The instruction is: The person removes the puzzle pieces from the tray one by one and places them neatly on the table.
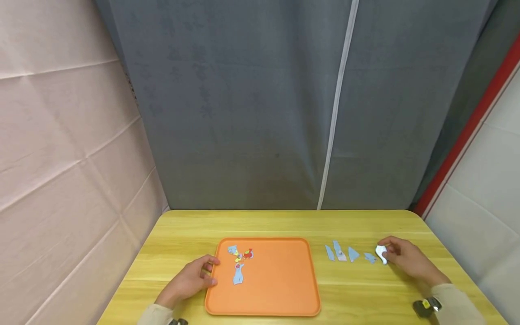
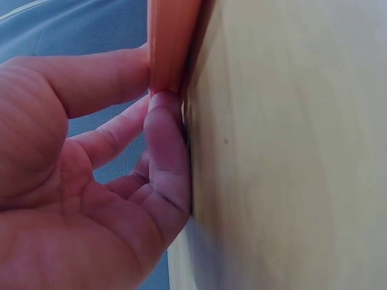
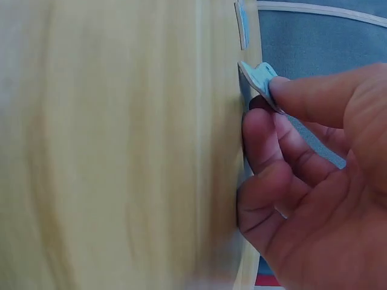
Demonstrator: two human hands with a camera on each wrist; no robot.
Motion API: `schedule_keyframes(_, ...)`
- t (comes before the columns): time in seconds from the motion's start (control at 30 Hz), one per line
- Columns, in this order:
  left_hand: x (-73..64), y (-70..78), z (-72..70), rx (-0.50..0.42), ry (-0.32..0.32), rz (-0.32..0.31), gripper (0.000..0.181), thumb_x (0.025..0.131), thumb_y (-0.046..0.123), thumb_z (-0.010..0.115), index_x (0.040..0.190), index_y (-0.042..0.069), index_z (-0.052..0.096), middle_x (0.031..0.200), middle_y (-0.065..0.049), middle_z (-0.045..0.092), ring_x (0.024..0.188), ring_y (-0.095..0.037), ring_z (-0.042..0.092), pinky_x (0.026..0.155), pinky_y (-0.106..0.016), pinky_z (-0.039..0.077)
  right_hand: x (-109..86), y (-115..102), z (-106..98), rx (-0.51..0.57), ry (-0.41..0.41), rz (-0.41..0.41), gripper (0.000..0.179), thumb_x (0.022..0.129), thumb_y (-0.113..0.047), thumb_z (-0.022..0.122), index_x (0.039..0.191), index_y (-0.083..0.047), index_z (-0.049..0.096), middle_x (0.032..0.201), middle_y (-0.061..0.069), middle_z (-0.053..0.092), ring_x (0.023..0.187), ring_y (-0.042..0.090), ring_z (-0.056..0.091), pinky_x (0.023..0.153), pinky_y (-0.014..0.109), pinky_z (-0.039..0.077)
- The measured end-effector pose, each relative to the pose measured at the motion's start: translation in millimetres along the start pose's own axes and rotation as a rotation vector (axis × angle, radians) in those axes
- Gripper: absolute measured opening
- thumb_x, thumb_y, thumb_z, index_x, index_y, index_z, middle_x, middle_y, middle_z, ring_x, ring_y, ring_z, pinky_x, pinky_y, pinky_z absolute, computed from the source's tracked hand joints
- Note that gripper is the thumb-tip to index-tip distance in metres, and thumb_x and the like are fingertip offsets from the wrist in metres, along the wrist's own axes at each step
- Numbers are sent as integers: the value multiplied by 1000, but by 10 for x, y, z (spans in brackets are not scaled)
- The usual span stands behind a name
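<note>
My left hand (image 1: 190, 278) holds the left rim of an orange tray (image 1: 280, 280); in the left wrist view its fingertips meet the tray's edge (image 2: 172, 45). Several joined or touching puzzle pieces (image 1: 238, 274) lie in the tray's upper left, light blue with red and yellow parts. Between thumb and fingers, my right hand (image 1: 408, 258) pinches a pale puzzle piece (image 1: 381, 254) at the right of the table. The right wrist view shows this piece (image 3: 261, 78) tilted, one edge at or just above the wood; contact is unclear.
Several loose light-blue puzzle pieces (image 1: 352, 254) lie in a row between the tray and my right hand. The yellow wood-grain table (image 1: 260, 221) ends at a grey curtain (image 1: 243, 113). Pale cloth walls stand at left and right.
</note>
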State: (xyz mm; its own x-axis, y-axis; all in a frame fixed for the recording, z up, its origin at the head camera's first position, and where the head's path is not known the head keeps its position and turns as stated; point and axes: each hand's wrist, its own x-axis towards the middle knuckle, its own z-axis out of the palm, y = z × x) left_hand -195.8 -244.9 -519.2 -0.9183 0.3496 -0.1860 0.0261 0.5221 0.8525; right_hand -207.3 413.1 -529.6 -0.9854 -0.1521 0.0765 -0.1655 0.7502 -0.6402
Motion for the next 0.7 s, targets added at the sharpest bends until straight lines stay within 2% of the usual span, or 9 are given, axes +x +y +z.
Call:
schedule_keyframes(0.27, -10, 3, 5, 10, 0, 5, 48, 90, 7, 83, 133, 5, 61, 118, -15, 58, 88, -22, 61, 68, -28, 53, 36, -9, -30, -61, 0, 38, 23, 99, -14, 74, 120, -6, 70, 96, 1, 70, 82, 0, 58, 71, 25, 48)
schedule_keyframes(0.7, 1, 1, 1, 42, -1, -10, 46, 92, 11, 82, 133, 8, 62, 117, -13, 58, 89, -21, 61, 68, -28, 53, 38, 11, -29, -86, 6, 22, 17, 102, -17, 71, 117, -12, 72, 90, -1, 66, 77, 0, 53, 68, 25, 44)
